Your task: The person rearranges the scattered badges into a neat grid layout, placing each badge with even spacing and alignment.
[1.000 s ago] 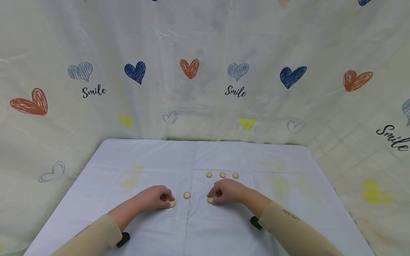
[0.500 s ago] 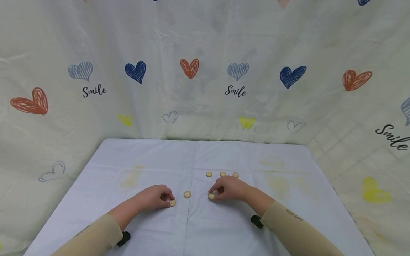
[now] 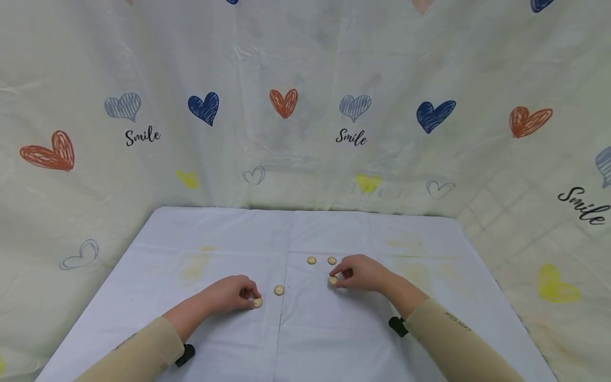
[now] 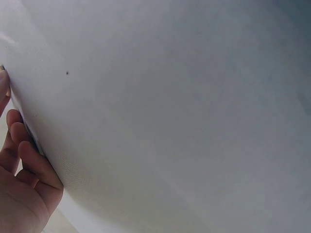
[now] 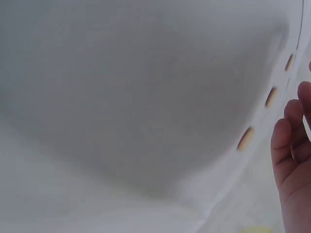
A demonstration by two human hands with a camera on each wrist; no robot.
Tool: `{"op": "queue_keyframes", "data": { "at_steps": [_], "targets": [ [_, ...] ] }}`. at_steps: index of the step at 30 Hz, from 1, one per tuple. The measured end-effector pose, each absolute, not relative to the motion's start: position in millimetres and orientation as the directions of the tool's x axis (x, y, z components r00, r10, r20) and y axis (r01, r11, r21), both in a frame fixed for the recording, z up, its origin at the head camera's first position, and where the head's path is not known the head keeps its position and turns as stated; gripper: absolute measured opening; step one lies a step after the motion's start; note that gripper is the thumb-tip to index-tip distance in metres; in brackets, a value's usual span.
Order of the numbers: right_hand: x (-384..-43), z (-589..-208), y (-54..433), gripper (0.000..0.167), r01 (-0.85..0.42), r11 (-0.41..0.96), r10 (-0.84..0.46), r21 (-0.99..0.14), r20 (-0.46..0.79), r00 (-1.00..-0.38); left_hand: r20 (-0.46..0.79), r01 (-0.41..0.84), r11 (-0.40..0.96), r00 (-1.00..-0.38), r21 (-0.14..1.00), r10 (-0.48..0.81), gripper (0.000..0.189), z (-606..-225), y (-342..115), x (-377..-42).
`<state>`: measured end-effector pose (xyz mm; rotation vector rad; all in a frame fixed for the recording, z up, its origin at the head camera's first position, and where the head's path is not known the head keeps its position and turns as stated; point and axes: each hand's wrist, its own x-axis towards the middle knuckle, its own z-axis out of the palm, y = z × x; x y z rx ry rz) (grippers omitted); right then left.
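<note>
Pale round wooden buttons lie on the white cloth. My left hand [image 3: 229, 295] pinches one button [image 3: 258, 302] at the cloth between thumb and index finger. A second button [image 3: 279, 290] lies just to its right, untouched. Another button [image 3: 333, 280] is pinched between the thumb and index finger of my right hand [image 3: 360, 273]. Behind it two buttons [image 3: 312, 260] show in a back row; the hand hides the row's right end. Three buttons [image 5: 271, 97] appear edge-on in the right wrist view, beside the curled fingers [image 5: 282, 133]. The left wrist view shows curled fingers [image 4: 34, 158] against the cloth.
A white cloth [image 3: 191, 233] with creases and faint yellow stains covers the table. Behind it hangs a pale curtain [image 3: 315, 159] printed with hearts and "Smile". Black wrist cameras [image 3: 185, 355] sit below both sleeves.
My right hand has moved right and away from me with its button, now covering the back row's right-hand button. My left hand has stayed in place on its button.
</note>
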<state>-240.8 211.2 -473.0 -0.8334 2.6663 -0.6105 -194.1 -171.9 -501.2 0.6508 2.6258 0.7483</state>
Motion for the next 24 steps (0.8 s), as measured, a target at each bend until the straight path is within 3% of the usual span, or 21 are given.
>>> {"op": "queue_keyframes", "data": {
  "at_steps": [13,19,24],
  "targets": [
    [-248,-477,265,0.022,-0.319,0.788,-0.446,-0.527,-0.13,-0.885,-0.189,0.337,0.754,-0.836,0.564,0.515,0.01,-500,-172,-194],
    [-248,-483,266,0.019,-0.279,0.801,-0.422,-0.53,-0.168,-0.891,-0.195,0.332,0.76,-0.838,0.559,0.51,0.01,-501,-172,-194],
    [-250,-490,265,0.019,-0.321,0.797,-0.461,-0.512,-0.173,-0.87,-0.198,0.325,0.756,-0.838,0.568,0.509,0.011,-501,-171,-194]
  ]
}}
